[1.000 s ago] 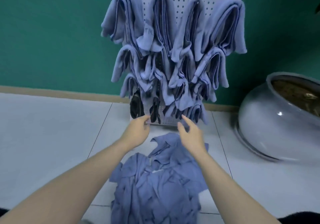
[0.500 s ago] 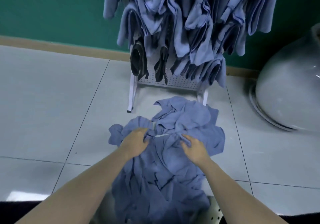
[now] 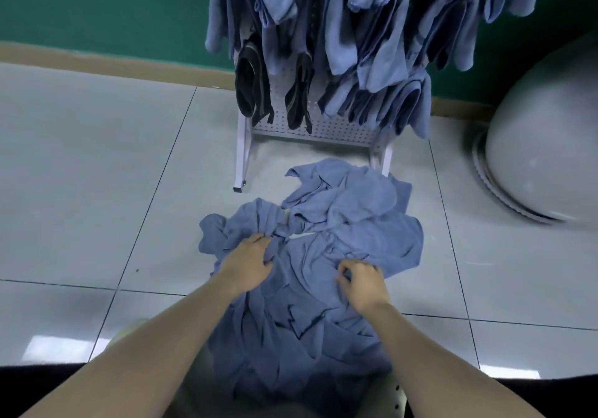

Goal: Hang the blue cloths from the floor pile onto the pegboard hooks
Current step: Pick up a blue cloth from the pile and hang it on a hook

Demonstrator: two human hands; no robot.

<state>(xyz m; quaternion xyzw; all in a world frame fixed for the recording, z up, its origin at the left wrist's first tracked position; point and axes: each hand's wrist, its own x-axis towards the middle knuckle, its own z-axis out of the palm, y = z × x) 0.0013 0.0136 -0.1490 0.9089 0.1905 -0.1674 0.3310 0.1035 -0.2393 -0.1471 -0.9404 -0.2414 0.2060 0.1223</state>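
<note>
Both hands have been dropped from the rack onto the crumpled blue cloth pile [image 3: 323,256] on the pale tiled floor [image 3: 97,191]. Fabric is bunched under the left hand [image 3: 247,264], fingers curled into it; a fold is pinched by the right hand [image 3: 364,280]. Further out, the white pegboard rack [image 3: 323,128] is loaded with hung blue cloths [image 3: 372,29], with a grey round pot [image 3: 543,146] just beside it.

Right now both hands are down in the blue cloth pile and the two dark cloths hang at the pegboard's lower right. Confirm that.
One point is wrong. The head view shows the dark cloths at the pegboard's lower left. Left hand and right hand are in the blue cloth pile.
</note>
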